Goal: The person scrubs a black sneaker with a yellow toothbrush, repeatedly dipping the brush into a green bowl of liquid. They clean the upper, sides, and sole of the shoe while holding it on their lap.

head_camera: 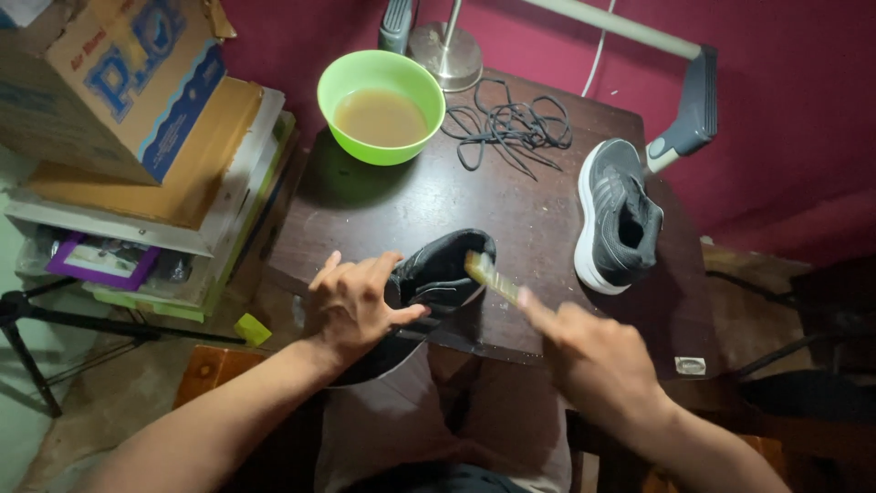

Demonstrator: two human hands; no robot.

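Hands at work over the near edge of a dark desk (511, 210): the left hand (351, 306) grips a black shoe (438, 269) overhanging that edge, the right hand (593, 356) closed on a brush (490, 277) touching its toe. Bare desktop separates it from a green bowl (380, 105) of brownish water, loose laces (511, 128) and a second shoe (616, 215) near the right edge.

A domestic room, used as an improvised shoe-cleaning corner, is indicated. A small dark wooden worktop (511, 219) is set against a deep red wall (785, 110). A cardboard box (109, 82) is stacked on boards and a cluttered shelf unit (137, 246) at one side. A green plastic bowl (380, 105) of murky liquid, loose laces (511, 128), a lamp base (444, 55) and a grey sports shoe (619, 215) are placed on the worktop. A bare, worn floor (100, 383) is seen below.
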